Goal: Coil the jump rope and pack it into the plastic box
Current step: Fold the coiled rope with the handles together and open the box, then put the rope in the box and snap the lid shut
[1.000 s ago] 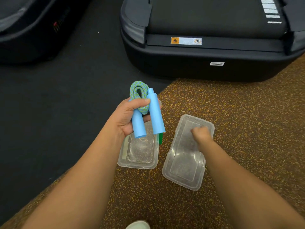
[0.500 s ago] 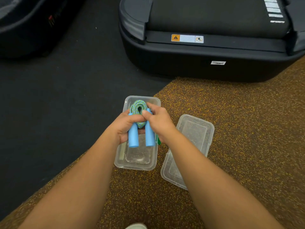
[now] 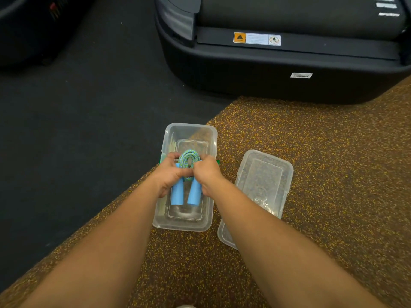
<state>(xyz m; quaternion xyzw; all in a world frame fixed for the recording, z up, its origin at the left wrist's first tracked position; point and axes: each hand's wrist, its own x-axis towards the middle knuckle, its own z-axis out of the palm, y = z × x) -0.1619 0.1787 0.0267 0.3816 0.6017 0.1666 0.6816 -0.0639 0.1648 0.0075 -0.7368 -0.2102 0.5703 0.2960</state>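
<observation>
Rope (image 3: pixel 188 157) beneath left hand (image 3: pixel 170 176), right hand (image 3: pixel 206 174)

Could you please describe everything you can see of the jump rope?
The jump rope has a braided green-and-blue cord coiled into a loop and two light-blue foam-looking handles side by side, pointing toward the person. The left hand and right hand grip it over the open box; whether it rests on the bottom is unclear.

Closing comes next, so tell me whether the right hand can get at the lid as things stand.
Likely yes, once freed: the lid lies uncovered beside the box, right by the right hand, which now grips the jump rope.
</observation>
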